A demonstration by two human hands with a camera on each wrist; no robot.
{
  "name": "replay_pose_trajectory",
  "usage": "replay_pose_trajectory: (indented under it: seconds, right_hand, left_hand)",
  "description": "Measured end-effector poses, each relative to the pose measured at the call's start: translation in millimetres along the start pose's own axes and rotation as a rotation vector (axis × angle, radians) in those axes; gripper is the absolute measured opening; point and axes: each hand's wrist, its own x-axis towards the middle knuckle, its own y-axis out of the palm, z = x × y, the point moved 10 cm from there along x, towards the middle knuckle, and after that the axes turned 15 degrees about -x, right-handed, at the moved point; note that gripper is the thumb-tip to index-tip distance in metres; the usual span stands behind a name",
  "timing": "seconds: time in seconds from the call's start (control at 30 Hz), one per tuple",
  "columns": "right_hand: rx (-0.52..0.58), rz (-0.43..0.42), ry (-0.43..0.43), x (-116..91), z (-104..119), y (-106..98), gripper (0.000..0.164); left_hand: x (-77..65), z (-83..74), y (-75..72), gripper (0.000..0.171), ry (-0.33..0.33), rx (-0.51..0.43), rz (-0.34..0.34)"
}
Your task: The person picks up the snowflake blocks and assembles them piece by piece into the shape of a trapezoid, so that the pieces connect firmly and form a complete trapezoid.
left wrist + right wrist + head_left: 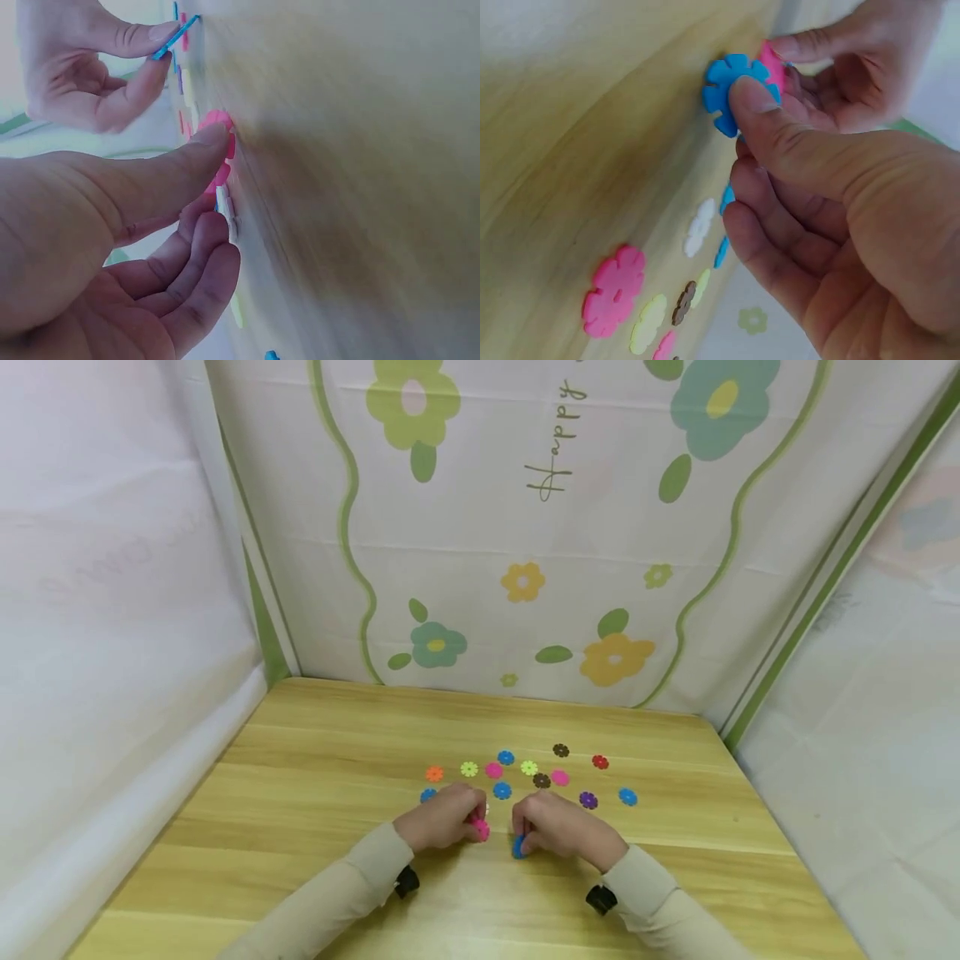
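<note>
Pink disc: pinched in the left hand, low over the tabletop; could not tell whether its rim touched the wood. Blue disc matched it in the right hand, near the pink one but apart from it.

Handling, by judgement: both looked very light, thin and fairly stiff, probably plastic, with perhaps a little spring. Not fragile by appearance. Smooth faces might have let a disc turn or slip under a loose thumb; a thin edge lying flat would have been awkward to lift. Best hold seemed to be across the two flat faces near the rim, as here, leaving the opposite notches free.

Fingers: nearly closed on both sides, each thumb pressed on a disc face against the forefinger; the others curled loosely behind.

Looks: flower-shaped, flat, one solid colour each. Right wrist view gave the blue face best: rounded petals parted by square-cut notches, centre covered by the thumb. In the left wrist view the same disc showed edge-on, a thin tilted strip. A loose pink piece on the tabletop carried a small slot-like mark mid-face; a white piece lay farther off.
</note>
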Motion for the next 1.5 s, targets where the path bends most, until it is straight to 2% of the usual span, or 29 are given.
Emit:
replay_pose_trajectory:
  seconds: [0.17, 0.3, 0.6, 0.93, 1.17, 1.3, 1.5]
  right_hand:
    - [0.169, -0.065, 0.063, -6, -13, -3, 0.010]
    - [0.261, -0.155, 0.097, -12, -24, -8, 0.006]
    - [0.320, -0.371, 0.069, -16, -33, -23, 0.006]
    - [0.372, -0.579, 0.082, -26, -36, -37, 0.011]
    - [0.366, -0.649, 0.053, -28, -29, -43, 0.010]
    - [0.349, -0.679, 0.036, -30, -25, -47, 0.012]
    - [0.359, -0.674, 0.019, -30, -19, -46, 0.012]
  left_hand:
    - [-7.2, 4.7, -4.2, 0.015, 0.003, -0.089, -0.021]
    - [-12.3, 8.6, -8.6, 0.014, -0.007, -0.171, -0.046]
    - [-21.3, 14.2, -18.3, 0.011, -0.061, -0.355, -0.098]
    - [-22.8, 16.0, -18.0, 0.019, -0.095, -0.648, -0.146]
    - [-22.6, 15.0, -17.1, 0.022, -0.118, -0.746, -0.172]
    - [-21.4, 12.4, -15.2, 0.023, -0.120, -0.768, -0.162]
    - [-21.5, 10.3, -12.7, 0.022, -0.110, -0.767, -0.140]
